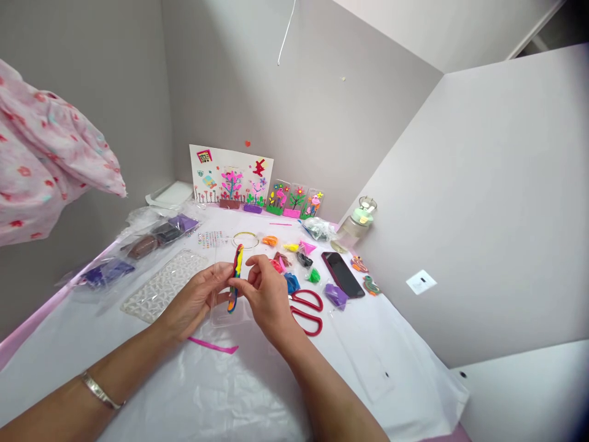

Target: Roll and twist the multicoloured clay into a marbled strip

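Observation:
A long multicoloured clay strip (pixel 237 264), with red, yellow, blue and orange parts, stands nearly upright between my hands. My left hand (pixel 197 298) pinches it from the left side. The thumb and fingers of my right hand (pixel 269 294) close on its middle from the right. Beneath the hands lies a clear plastic sheet or case (pixel 223 317). A pink clay strip (pixel 214 347) rests on the white table cover (pixel 202 393) just below my left hand.
Red-handled scissors (pixel 307 301), a dark phone (pixel 343 274) and wrapped clay, including a purple lump (pixel 336 296), lie to the right. A textured mat (pixel 163 282) and bagged clay (pixel 108 272) are left. Decorated panels (pixel 297 199) and a bottle (pixel 354 228) stand behind.

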Demonstrator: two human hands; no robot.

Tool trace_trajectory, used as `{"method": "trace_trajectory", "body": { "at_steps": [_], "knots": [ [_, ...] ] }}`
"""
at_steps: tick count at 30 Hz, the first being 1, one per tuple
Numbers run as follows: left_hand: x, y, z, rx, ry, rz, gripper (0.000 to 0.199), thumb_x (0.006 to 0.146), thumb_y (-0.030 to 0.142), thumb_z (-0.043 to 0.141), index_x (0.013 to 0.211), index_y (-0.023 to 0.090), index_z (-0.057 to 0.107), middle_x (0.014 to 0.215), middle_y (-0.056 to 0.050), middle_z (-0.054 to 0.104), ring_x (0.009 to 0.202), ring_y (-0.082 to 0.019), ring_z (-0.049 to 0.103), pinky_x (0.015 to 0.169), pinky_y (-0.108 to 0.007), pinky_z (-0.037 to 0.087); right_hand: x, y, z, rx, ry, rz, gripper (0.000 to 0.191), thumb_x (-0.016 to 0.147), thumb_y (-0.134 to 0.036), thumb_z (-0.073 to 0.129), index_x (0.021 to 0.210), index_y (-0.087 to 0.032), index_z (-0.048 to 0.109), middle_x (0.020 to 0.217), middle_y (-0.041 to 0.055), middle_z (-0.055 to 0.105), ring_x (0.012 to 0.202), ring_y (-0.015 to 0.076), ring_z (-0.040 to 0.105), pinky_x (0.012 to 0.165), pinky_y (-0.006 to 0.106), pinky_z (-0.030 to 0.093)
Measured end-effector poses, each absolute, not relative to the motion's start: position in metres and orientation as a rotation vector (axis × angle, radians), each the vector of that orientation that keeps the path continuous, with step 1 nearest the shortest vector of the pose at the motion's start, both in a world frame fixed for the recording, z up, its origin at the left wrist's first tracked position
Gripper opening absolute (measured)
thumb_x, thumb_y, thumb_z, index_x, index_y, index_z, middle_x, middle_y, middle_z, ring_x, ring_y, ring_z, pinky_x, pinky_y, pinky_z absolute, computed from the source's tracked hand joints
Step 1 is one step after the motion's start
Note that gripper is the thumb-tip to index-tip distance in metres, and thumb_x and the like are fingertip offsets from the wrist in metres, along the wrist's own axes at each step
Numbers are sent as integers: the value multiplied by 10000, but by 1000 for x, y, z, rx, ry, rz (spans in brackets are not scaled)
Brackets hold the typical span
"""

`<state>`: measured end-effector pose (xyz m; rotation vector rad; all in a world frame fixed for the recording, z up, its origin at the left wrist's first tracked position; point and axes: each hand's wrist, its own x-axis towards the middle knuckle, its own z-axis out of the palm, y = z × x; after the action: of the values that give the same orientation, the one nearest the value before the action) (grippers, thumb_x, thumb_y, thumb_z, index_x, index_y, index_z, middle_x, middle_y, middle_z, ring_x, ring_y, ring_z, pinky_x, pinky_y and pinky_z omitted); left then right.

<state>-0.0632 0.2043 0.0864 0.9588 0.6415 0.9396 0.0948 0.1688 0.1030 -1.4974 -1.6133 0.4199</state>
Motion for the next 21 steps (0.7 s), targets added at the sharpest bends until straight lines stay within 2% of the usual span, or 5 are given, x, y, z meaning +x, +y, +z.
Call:
{"method": "trace_trajectory", "body": {
  "at_steps": [5,8,12,17,21],
  "knots": [
    [-67,208,85,927,630,914,403,742,509,961,874,193,748,811,-5,677,702,-148,626,607,-237,559,94,166,103,-1495,-1680,362,337,860,-366,888,1047,-228,644,783,-40,618,650,158,565,615,284,337],
    [-68,208,86,912,635,925,397,743,519,958,836,190,754,815,-12,693,741,-159,662,663,-250,589,96,165,110,-1379,-1535,523,268,921,-450,790,968,-247,621,732,-49,574,641,158,533,630,294,363],
    [-69,209,87,899,652,913,419,736,544,956,842,183,771,857,-38,728,809,-196,712,799,-322,633,100,166,121,-1257,-1267,636,242,913,-461,732,889,-256,605,749,-32,576,703,176,533,684,313,421],
    [-69,210,84,901,669,903,440,721,557,963,889,194,780,922,-41,745,846,-198,726,803,-315,629,106,174,119,-1234,-1140,722,341,879,-512,720,1062,-241,624,954,21,635,891,200,602,810,332,491],
    [-68,208,83,932,673,891,442,732,572,950,890,201,770,893,-26,731,830,-190,717,770,-300,621,110,180,114,-1212,-1088,961,449,842,-591,726,1085,-219,658,973,46,676,835,186,625,726,313,493]
  ]
}}
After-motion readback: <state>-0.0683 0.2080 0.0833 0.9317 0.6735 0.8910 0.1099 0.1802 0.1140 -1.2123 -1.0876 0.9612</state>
